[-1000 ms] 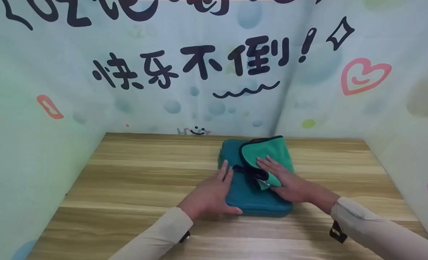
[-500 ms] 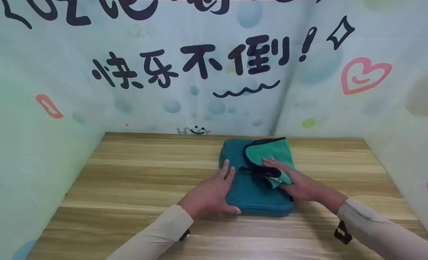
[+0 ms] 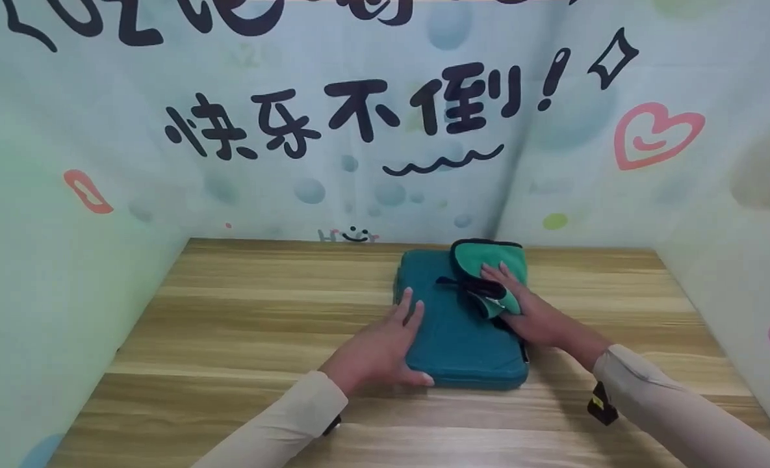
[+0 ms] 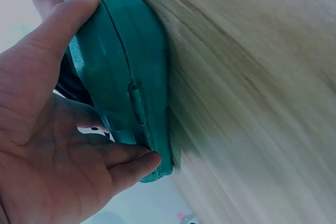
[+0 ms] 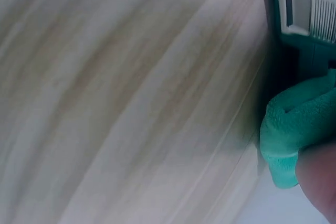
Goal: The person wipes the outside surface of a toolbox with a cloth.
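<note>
A teal case (image 3: 449,344) lies flat on the wooden table. My left hand (image 3: 375,351) steadies its near left corner, fingers spread along the left side and thumb at the front edge. In the left wrist view the thumb and fingertips touch the case (image 4: 113,61) on its edges. My right hand (image 3: 531,315) holds a green cloth (image 3: 488,253) with black trim against the lid's far right part, a fold of it between thumb and fingers. Part of this cloth (image 5: 299,119) hangs over the case's side in the right wrist view, below a pale latch (image 5: 310,14).
Wood-grain tabletop (image 3: 248,325) surrounds the case on both sides. A printed backdrop (image 3: 281,188) with dark lettering rises behind the table, and pale side panels (image 3: 40,292) flank it. A dark wrist device (image 3: 602,404) hangs under the right sleeve.
With the cloth, my right hand has slid rightward and then away toward the case's far right corner, uncovering more of the lid. The left hand and the case stay in place.
</note>
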The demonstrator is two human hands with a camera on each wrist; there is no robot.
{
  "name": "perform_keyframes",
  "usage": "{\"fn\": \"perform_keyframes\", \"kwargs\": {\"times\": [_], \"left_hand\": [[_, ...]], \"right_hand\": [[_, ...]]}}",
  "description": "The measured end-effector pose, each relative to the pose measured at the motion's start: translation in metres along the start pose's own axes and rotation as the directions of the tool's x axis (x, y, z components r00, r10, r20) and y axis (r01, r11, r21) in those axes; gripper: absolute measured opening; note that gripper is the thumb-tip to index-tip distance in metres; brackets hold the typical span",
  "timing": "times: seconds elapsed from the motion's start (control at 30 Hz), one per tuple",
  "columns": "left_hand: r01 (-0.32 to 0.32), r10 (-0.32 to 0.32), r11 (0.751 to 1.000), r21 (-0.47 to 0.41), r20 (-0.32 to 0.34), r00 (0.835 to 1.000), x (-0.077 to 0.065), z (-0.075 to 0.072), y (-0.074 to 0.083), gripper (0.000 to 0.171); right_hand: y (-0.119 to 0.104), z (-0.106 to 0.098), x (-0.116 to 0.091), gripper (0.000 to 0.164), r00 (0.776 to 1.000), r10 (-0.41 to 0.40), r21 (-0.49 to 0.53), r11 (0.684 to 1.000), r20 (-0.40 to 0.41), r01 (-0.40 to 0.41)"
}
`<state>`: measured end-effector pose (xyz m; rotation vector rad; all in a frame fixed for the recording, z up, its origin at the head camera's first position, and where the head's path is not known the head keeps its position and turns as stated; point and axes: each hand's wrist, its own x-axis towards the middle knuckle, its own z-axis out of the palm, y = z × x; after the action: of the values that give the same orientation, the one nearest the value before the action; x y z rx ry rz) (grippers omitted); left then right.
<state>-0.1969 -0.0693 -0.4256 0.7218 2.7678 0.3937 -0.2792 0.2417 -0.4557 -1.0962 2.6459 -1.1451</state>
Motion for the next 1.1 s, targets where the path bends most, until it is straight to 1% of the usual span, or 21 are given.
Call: {"fn": "perform_keyframes", "kwargs": {"times": [0.17,0.3,0.47,0.6,0.67,0.7,0.8,0.87,0.97,1.0,1.1], "left_hand": [[0.003,-0.003,1.0,0.018,-0.011,1.0,-0.001,0.002,0.0,0.122],[-0.001,0.002,0.999,0.041,-0.025,1.0,-0.001,0.001,-0.001,0.122],[-0.011,0.013,0.998,0.054,-0.035,0.999,-0.001,0.002,-0.001,0.121],[-0.016,0.018,0.998,0.062,-0.035,0.999,0.0,0.005,-0.001,0.121],[-0.025,0.028,0.997,0.068,-0.04,0.999,0.0,0.006,-0.001,0.121],[-0.03,0.033,0.997,0.069,-0.043,0.999,0.0,0.006,0.0,0.12],[-0.044,0.049,0.996,0.08,-0.055,0.997,0.0,0.006,0.0,0.119],[-0.044,0.049,0.996,0.084,-0.06,0.997,0.0,0.006,0.0,0.119],[-0.04,0.046,0.994,0.1,-0.063,0.997,0.001,0.006,0.0,0.119],[-0.038,0.045,0.994,0.102,-0.063,0.997,0.001,0.006,0.0,0.118],[-0.038,0.045,0.993,0.11,-0.065,0.997,0.002,0.008,0.0,0.115]], "right_hand": [[-0.006,0.005,-0.007,0.072,1.0,0.009,0.014,1.0,0.005,-0.009],[-0.016,0.007,-0.017,0.069,1.0,-0.012,-0.006,1.0,0.025,0.012],[-0.031,0.01,-0.025,0.072,0.997,-0.043,-0.1,0.994,0.071,0.049],[-0.04,0.016,-0.031,0.076,0.994,-0.045,-0.203,0.977,0.1,0.065],[-0.044,0.02,-0.035,0.075,0.991,-0.087,-0.264,0.958,0.1,0.111],[-0.046,0.022,-0.037,0.073,0.988,-0.117,-0.299,0.944,0.096,0.141],[-0.055,0.029,-0.041,0.07,0.974,-0.212,-0.396,0.89,0.083,0.227],[-0.062,0.034,-0.044,0.07,0.964,-0.248,-0.446,0.856,0.092,0.263],[-0.074,0.042,-0.046,0.081,0.958,-0.252,-0.491,0.823,0.138,0.287],[-0.079,0.045,-0.047,0.086,0.956,-0.246,-0.497,0.817,0.158,0.292],[-0.091,0.053,-0.047,0.092,0.95,-0.229,-0.512,0.802,0.213,0.308]]}}
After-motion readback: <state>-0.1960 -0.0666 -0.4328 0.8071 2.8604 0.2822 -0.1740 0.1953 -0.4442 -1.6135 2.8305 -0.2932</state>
